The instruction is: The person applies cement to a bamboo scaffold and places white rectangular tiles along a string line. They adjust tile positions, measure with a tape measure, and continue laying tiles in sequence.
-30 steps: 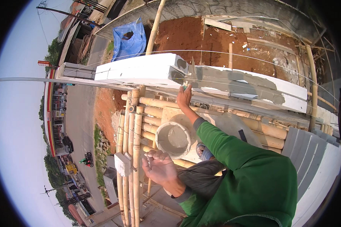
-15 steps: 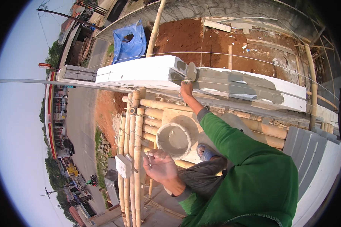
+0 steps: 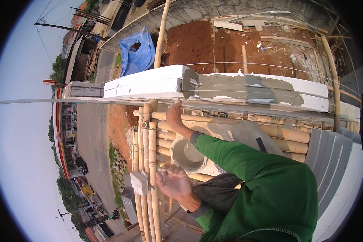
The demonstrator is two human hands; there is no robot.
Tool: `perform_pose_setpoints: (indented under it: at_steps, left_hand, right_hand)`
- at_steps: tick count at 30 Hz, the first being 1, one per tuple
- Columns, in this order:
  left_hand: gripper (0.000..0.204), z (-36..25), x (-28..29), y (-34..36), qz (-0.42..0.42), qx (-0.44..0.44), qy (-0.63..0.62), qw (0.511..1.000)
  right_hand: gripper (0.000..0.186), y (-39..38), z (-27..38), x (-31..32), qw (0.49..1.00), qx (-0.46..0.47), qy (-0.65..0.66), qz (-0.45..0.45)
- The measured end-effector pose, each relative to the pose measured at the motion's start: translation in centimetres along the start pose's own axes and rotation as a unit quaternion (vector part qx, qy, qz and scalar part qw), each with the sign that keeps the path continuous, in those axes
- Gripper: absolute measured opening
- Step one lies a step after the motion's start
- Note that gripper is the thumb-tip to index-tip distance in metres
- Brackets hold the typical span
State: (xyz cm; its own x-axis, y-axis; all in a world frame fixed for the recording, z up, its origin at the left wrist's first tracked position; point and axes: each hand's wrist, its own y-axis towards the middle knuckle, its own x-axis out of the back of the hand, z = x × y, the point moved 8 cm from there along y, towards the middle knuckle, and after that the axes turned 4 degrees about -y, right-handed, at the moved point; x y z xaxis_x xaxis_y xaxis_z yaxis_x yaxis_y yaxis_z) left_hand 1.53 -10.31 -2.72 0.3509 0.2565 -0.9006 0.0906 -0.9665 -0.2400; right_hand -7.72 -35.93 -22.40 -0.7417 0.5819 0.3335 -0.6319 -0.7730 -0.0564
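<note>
My right hand (image 3: 174, 115) is closed on a trowel beside the near face of the block wall. The trowel's handle is hidden; its blade (image 3: 193, 83) is partly visible, nearly edge-on, at the mortar-covered end of a white block (image 3: 145, 86). To the right, wet grey mortar (image 3: 242, 86) coats the top of the lower white block course (image 3: 310, 103). My left hand (image 3: 175, 183) holds nothing, palm up with loosely curled fingers, in front of the bamboo rails. Just beyond it, a round bucket (image 3: 188, 155) with grey mortar stands on the platform, partly covered by my right sleeve.
Upright bamboo poles (image 3: 153, 173) form a rail at left, with a small white block piece (image 3: 139, 183) against it. A string line (image 3: 266, 64) runs along the wall. Grey-white blocks (image 3: 324, 157) are stacked at right. A road (image 3: 93, 141) lies below, left.
My right hand has moved left and down, toward me, with the trowel blade now at the block's end. The left hand has curled slightly more. The view has shifted a little.
</note>
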Motion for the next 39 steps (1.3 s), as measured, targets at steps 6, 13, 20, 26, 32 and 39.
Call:
perform_pose_setpoints:
  at_steps: [6, 13, 20, 26, 32, 39]
  left_hand:
    - [0.027, 0.2, -0.4, 0.1, -0.010, -0.003, -0.004, 1.000]
    - [0.024, 0.1, 0.1, 0.7, -0.023, -0.034, -0.003, 0.999]
    - [0.025, -0.4, 0.1, 0.8, 0.028, -0.030, -0.025, 0.999]
    - [0.025, 0.6, -0.1, 1.5, 0.038, 0.027, 0.012, 0.999]
    - [0.023, -0.1, 1.7, 3.5, 0.014, 0.018, 0.043, 0.999]
    - [0.028, 1.6, 2.3, 8.0, 0.049, 0.099, 0.036, 0.993]
  right_hand:
    - [0.065, -6.7, 0.2, -0.2, 0.980, -0.034, 0.160, 0.116]
    - [0.049, -15.0, -1.5, 7.4, 0.955, -0.092, 0.173, 0.221]
    - [0.038, -24.4, -3.7, 10.6, 0.933, 0.048, 0.037, 0.354]
    - [0.054, -27.7, -6.8, 7.8, 0.835, 0.189, -0.060, 0.514]
    - [0.036, -24.2, -7.6, 18.5, 0.847, 0.116, -0.046, 0.517]
    - [0.028, -10.5, -7.7, 49.9, 0.981, 0.072, -0.142, 0.113]
